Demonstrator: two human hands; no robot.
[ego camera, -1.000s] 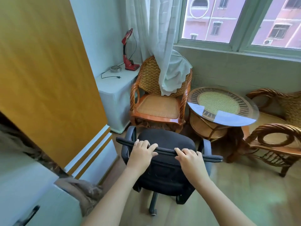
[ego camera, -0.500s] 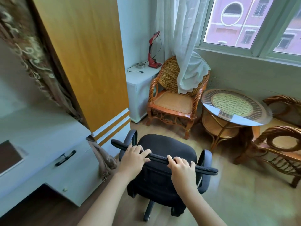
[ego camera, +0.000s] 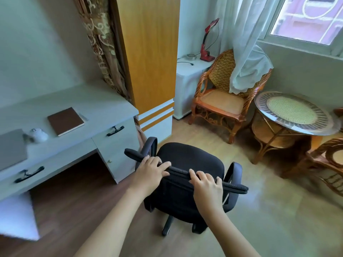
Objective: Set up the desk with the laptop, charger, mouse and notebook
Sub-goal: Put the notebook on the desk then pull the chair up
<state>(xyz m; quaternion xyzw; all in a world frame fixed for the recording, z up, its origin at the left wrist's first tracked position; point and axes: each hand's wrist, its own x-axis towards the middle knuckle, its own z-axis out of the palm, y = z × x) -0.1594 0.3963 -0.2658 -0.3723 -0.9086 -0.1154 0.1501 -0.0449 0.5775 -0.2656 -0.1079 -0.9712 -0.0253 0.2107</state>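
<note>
A grey desk stands at the left. On it lie a brown notebook, a white mouse and a closed grey laptop at the left edge. No charger shows. A black office chair stands on the floor right of the desk. My left hand and my right hand both grip the top edge of its backrest.
A tall wooden cabinet stands beside the desk. Behind the office chair are a rattan chair, a round glass-topped table and a second rattan chair. A red lamp sits on a white unit.
The view has swung left, bringing the desk with notebook, mouse and laptop into sight. The office chair has moved back from the rattan chair, toward the desk. Both hands keep their grip.
</note>
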